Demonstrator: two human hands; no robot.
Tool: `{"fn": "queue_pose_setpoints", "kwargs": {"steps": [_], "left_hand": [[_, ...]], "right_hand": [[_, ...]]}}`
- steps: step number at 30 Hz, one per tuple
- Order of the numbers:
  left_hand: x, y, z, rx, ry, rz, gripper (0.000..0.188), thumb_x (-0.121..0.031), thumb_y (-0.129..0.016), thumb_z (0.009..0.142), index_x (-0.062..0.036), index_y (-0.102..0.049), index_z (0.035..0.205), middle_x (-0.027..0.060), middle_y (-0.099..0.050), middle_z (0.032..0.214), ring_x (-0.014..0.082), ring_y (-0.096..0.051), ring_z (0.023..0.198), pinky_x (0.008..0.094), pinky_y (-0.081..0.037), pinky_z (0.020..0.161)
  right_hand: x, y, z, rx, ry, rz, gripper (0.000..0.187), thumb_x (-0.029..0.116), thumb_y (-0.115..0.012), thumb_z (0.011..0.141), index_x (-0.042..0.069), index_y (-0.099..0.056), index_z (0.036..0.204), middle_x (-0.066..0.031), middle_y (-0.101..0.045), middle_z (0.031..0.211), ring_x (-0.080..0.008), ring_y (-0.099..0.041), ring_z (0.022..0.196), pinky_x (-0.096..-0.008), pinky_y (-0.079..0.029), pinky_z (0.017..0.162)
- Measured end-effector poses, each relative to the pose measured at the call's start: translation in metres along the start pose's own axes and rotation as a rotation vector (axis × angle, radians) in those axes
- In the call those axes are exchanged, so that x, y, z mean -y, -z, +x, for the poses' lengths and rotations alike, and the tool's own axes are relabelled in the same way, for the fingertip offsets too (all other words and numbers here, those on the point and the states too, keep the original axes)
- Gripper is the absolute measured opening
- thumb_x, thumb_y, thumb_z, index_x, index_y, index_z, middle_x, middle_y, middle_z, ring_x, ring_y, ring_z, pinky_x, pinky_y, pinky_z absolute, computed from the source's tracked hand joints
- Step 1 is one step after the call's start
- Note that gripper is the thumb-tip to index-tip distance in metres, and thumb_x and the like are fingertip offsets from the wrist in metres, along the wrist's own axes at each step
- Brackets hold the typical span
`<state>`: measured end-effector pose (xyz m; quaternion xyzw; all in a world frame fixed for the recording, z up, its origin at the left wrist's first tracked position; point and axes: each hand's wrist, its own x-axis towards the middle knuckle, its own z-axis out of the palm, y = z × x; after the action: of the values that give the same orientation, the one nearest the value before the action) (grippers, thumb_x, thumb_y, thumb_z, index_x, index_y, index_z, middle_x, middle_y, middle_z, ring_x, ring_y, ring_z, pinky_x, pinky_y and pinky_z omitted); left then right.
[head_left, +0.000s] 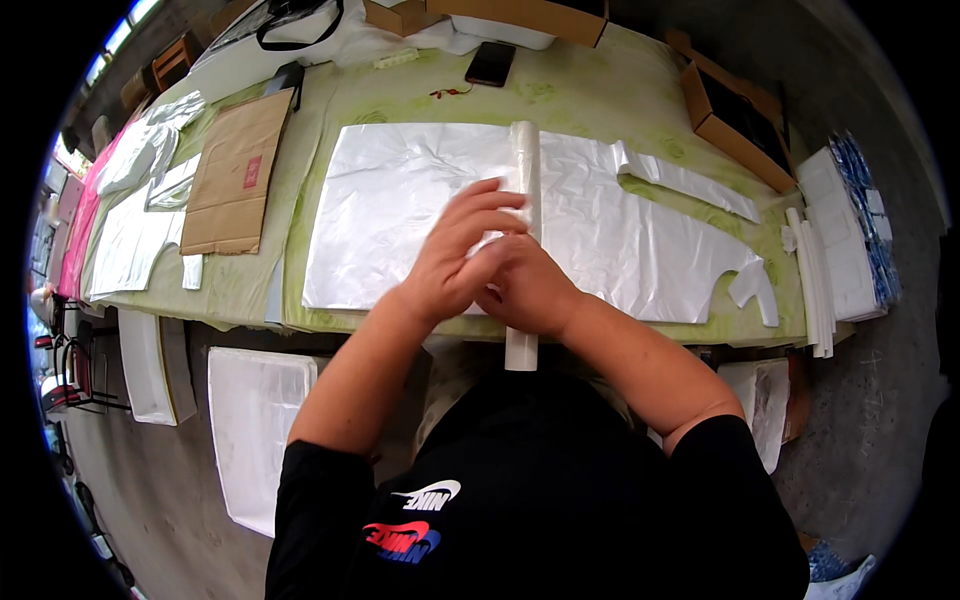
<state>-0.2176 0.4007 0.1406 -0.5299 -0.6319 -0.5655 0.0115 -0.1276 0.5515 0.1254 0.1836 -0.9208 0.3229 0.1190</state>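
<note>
My left hand [462,245] and my right hand [530,285] meet over the middle of a white plastic sheet [385,200], which lies flat and is shaped like a carrier bag with two handle strips at its right end. The fingers of my left hand are spread, apparently holding nothing. My right hand is curled beneath them against the left thumb, and what its fingers hold, if anything, is hidden. Across the sheet lies a pale tube or roll [526,160], its near end sticking out past the table edge. Both hands partly cover it.
A green patterned cloth [600,80] covers the table. Cardboard [235,180] and more white plastic sheets [135,235] lie left. A phone [490,64] is at the back. An open box [738,120], white rolls [812,280] and blue-edged packs [850,225] stand right. White bins [260,420] sit below.
</note>
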Motion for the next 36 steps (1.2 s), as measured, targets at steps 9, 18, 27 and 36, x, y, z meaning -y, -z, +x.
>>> {"fn": "queue_pose_setpoints", "kwargs": {"steps": [9,18,27,36], "left_hand": [[0.06,0.024,-0.007,0.466,0.088,0.042,0.041,-0.031,-0.044,0.103,-0.0081,-0.065,0.13,0.0121,-0.056,0.148,0.033,-0.043,0.142,0.0467,-0.025,0.119],[0.037,0.075,-0.002,-0.256,0.615,-0.246,0.039,-0.023,-0.051,0.103,-0.0059,-0.058,0.137,0.0037,-0.058,0.143,0.019,-0.052,0.131,0.0334,-0.04,0.108],[-0.026,0.062,-0.063,0.388,0.467,0.634,0.053,-0.023,-0.082,0.075,-0.0111,-0.067,0.124,0.0098,-0.06,0.133,0.0316,-0.058,0.119,0.0428,-0.048,0.103],[0.007,0.075,-0.021,0.127,0.644,0.286,0.016,-0.02,-0.075,0.09,-0.0081,-0.074,0.101,0.0053,-0.071,0.096,0.0192,-0.066,0.09,0.0328,-0.052,0.079]], "right_hand": [[0.015,0.022,-0.023,-0.318,0.252,-0.063,0.023,0.0,-0.074,0.076,0.006,-0.071,0.097,-0.0104,-0.07,0.101,-0.0359,-0.064,0.11,-0.0462,-0.052,0.1],[0.014,-0.01,-0.021,-0.153,0.082,0.024,0.012,0.005,-0.071,0.08,0.009,-0.072,0.092,-0.0085,-0.07,0.094,-0.0312,-0.066,0.109,-0.0531,-0.042,0.112],[0.01,-0.014,-0.024,-0.184,0.06,0.076,0.014,0.003,-0.069,0.08,0.01,-0.072,0.092,-0.0072,-0.069,0.093,-0.0303,-0.066,0.11,-0.0539,-0.04,0.113],[0.007,-0.014,-0.028,-0.201,0.049,0.112,0.015,0.003,-0.069,0.079,0.01,-0.072,0.092,-0.0084,-0.068,0.094,-0.0318,-0.065,0.11,-0.0552,-0.038,0.114]]}}
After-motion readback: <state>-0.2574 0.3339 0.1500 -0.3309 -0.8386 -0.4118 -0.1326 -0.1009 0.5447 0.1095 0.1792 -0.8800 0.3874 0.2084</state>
